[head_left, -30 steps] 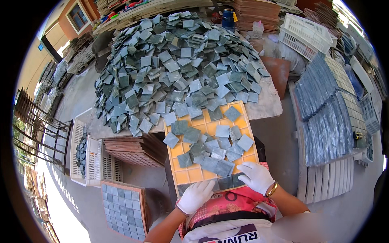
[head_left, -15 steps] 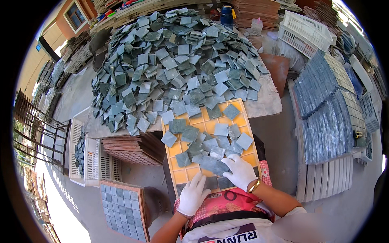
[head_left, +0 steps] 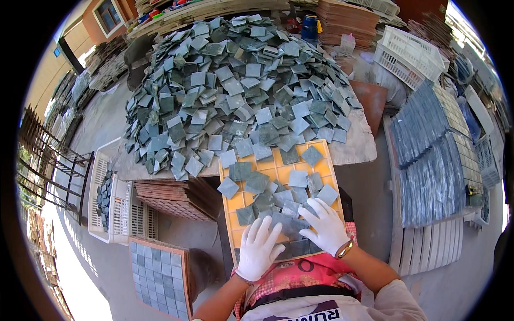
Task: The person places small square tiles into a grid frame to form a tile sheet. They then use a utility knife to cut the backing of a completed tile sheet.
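"What does the head view show of the hands?"

"The white-gloved left hand (head_left: 258, 251) is unclenched, fingers spread over the near left part of a yellow-orange gridded tray (head_left: 233, 204). The white-gloved right hand (head_left: 325, 230) is splayed too, over the near right; whether its fingertips touch anything, I cannot tell."

"And the tiles?"

"Loose grey-green square stone tiles (head_left: 257, 183) lie scattered on the tray, some overlapping. Beyond it, a large heap of similar tiles (head_left: 230, 85) covers a pale, flat-topped table (head_left: 356, 142)."

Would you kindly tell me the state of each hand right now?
Left hand: open, over the tray.
Right hand: open, fingers over the tiles; contact cannot be told.
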A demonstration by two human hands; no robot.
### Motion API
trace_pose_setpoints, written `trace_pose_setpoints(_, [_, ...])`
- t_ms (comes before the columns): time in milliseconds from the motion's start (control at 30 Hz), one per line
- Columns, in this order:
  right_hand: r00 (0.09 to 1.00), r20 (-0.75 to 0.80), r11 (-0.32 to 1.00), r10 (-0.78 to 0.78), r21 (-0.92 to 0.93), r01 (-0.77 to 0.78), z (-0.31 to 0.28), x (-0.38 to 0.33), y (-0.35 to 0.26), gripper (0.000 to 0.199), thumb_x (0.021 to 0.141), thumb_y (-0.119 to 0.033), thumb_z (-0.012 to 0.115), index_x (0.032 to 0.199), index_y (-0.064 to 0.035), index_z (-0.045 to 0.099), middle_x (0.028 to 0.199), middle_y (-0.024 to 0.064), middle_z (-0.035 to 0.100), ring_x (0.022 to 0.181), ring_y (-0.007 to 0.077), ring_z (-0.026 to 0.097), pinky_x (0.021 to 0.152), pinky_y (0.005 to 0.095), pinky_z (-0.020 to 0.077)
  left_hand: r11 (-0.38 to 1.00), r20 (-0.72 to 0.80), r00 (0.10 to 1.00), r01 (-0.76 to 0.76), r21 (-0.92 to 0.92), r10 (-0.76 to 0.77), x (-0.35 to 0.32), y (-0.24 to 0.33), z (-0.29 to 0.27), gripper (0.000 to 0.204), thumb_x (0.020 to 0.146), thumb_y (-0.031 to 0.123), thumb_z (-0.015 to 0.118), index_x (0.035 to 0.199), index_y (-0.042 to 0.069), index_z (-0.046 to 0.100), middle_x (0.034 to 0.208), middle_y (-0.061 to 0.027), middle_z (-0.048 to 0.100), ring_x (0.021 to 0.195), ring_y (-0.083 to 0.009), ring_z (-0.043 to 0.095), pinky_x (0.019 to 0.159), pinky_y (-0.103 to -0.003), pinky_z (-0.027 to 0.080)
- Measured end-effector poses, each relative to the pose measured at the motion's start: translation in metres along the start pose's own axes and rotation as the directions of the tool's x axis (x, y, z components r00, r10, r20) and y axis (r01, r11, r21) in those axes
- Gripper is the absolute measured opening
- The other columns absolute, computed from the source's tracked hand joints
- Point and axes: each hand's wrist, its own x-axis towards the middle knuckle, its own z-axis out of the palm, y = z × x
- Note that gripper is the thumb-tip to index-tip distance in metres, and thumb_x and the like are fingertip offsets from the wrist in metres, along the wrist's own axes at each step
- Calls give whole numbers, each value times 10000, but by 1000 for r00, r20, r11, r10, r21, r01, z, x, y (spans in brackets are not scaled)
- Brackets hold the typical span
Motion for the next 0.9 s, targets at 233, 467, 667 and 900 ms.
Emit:
trace_pose_setpoints(233, [901,205,911,-381,-85,405,15,65,48,708,769,-402,683,1314,-9,460,1427,147,382,1341,281,342,1076,434,306,954,134,960,-266,140,247,74,-55,18,800,736,474,667,1416,144,404,1450,-59,402,1323,-282,359,1067,-594,224])
trace_pose_setpoints(467, [972,-13,926,-234,-309,219,5,160,70,844,612,-477,776,1263,-15,505,1385,136,409,1256,287,382,988,399,368,969,-32,996,-71,236,81,168,-79,27,726,801,422,641,1418,130,393,1472,-74,368,1344,-328,312,1092,-570,195])
trace_pose_setpoints(667, [969,220,991,-112,-49,126,-21,122,72,596,725,-377,734,1212,-93,540,1297,114,472,1163,305,479,958,425,403,996,-44,999,-5,91,9,147,-57,1,699,727,339,726,1334,111,467,1351,-116,455,1266,-332,384,1067,-524,255])
trace_pose_setpoints(900, [872,451,982,-189,80,171,-28,48,59,440,765,-254,718,1145,-110,549,1087,97,532,987,287,572,837,396,483,966,226,945,-205,-156,237,55,-11,24,619,709,293,716,1247,71,504,1051,-80,522,979,-251,527,837,-370,426])
